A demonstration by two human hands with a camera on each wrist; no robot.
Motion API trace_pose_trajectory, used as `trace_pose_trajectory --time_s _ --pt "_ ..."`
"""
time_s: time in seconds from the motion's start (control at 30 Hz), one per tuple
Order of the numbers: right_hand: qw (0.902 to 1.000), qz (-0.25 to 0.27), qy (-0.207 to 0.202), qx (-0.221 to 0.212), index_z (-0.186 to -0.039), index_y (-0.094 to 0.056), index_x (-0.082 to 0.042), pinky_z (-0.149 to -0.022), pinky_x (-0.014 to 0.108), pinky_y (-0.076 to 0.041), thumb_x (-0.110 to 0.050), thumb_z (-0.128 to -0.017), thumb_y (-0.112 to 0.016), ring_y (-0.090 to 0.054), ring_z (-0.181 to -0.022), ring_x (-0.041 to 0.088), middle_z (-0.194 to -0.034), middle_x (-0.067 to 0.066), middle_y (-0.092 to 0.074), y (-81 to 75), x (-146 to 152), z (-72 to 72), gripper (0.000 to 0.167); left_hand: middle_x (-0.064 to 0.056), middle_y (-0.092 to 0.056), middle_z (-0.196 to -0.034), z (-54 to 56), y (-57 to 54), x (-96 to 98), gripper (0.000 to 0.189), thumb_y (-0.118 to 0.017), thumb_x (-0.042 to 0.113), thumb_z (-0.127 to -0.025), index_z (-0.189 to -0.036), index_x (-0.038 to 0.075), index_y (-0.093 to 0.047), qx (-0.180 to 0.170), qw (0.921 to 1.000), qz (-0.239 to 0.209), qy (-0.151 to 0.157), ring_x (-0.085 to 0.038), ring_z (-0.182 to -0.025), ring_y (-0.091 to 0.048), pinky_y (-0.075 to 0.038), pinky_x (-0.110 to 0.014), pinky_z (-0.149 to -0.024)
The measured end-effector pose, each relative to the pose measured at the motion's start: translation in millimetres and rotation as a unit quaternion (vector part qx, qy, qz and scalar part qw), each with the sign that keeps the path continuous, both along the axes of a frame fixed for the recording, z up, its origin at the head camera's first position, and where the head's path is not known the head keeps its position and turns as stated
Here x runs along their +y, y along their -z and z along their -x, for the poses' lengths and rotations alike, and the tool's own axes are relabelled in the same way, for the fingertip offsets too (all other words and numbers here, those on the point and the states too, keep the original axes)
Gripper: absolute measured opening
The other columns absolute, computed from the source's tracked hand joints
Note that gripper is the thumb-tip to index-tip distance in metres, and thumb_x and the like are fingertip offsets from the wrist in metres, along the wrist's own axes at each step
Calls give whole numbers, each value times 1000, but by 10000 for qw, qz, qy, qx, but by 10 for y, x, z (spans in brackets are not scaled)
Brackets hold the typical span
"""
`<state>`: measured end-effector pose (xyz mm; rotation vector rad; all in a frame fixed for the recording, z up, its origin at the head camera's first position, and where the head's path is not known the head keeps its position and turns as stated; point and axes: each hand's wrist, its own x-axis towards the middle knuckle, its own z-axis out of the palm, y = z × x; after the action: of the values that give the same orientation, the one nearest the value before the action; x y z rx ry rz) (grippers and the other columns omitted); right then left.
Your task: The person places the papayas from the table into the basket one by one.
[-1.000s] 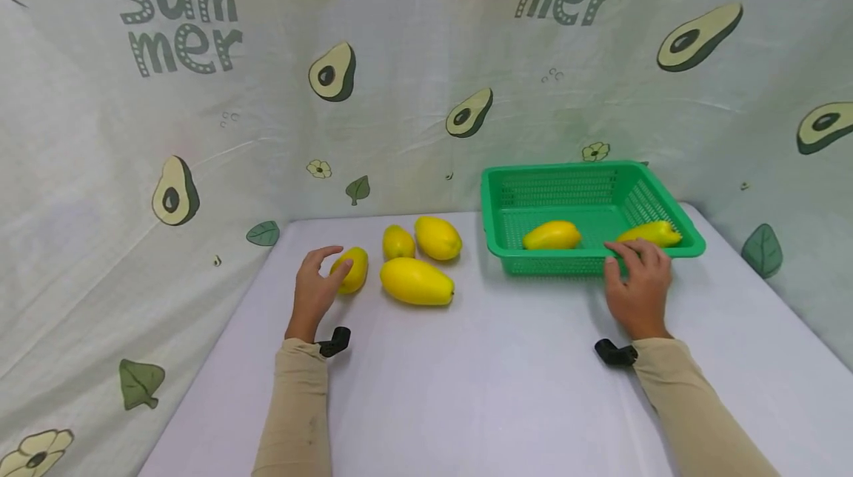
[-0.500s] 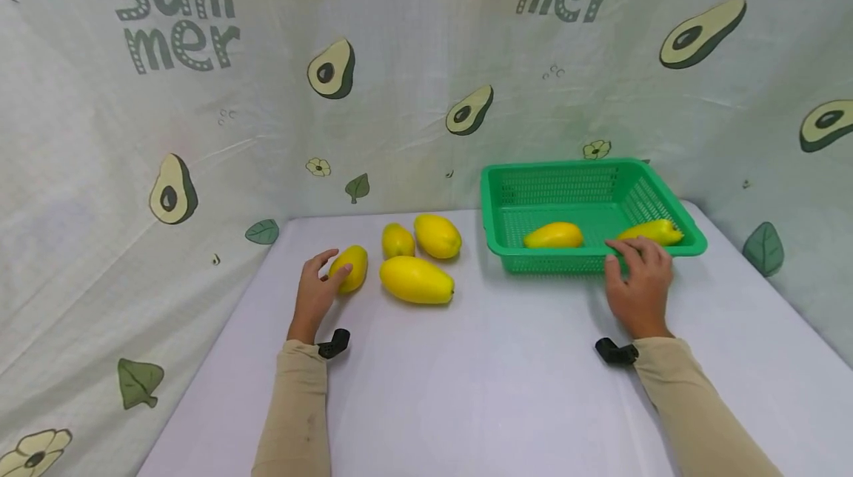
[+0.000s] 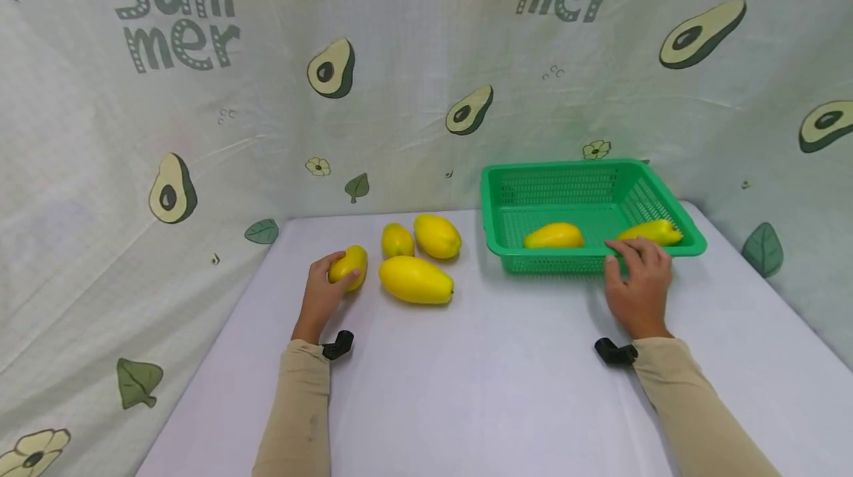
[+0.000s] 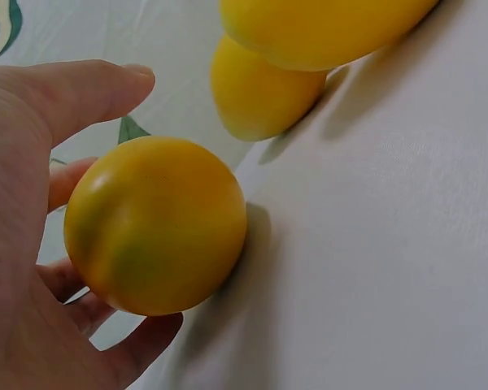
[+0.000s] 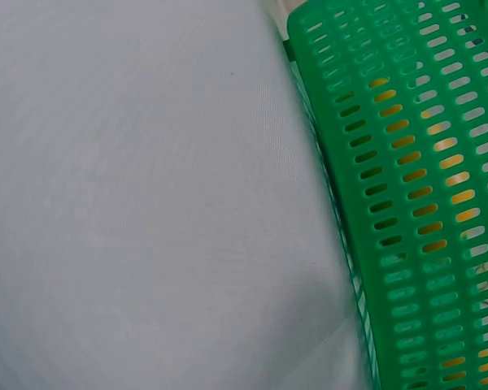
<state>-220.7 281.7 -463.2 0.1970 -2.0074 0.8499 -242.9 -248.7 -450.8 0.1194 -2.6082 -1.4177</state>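
Note:
In the head view my left hand (image 3: 323,295) is around a yellow mango-like fruit (image 3: 349,267) at the left of the table. The left wrist view shows the fingers behind and below this rounded fruit (image 4: 159,231), while the thumb stands apart above it. A shadow lies beside the fruit on the cloth. Over at the right, my right hand (image 3: 640,288) holds the front rim of a green plastic basket (image 3: 533,261), fingers over the edge and thumb outside. The right wrist view has the basket's slotted wall (image 5: 362,219) but no hand.
Beside the left hand lie a small yellow fruit (image 3: 397,240), a rounder one (image 3: 437,236) and a long papaya-like one (image 3: 416,281). Inside the basket are two yellow fruits, one left (image 3: 554,235), one right (image 3: 653,232). A printed curtain (image 3: 400,158) hangs behind the white table (image 3: 493,373).
My left hand has moved slightly right and drawn in around the fruit, its fingers and thumb nearer together. The right hand and basket have stayed in place.

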Motion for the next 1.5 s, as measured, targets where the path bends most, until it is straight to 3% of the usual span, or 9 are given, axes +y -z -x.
trace_pose_trajectory --time_s 0.8,1.5 --pt "10000 -30 6 -15 -112 -71 4 -102 57 -27 -10 -94 -56 -43 -118 45 -113 25 -57 34 14 9 27 -22 -34 -148 -10 36 -3 74 -73 25 -90 -154 13 -36 -95 9999 118 -18 -38 -130 -39 -31 -56 -110" --pt "10000 -5 -7 29 -111 -71 4 -102 56 -27 -11 -94 -55 -43 -118 45 -112 24 -57 26 5 33 28 -15 -37 -153 -27 14 -61 70 -69 26 -95 -155 13 -35 14 9985 -439 -334 -35 -129 -40 -33 -50 -111"
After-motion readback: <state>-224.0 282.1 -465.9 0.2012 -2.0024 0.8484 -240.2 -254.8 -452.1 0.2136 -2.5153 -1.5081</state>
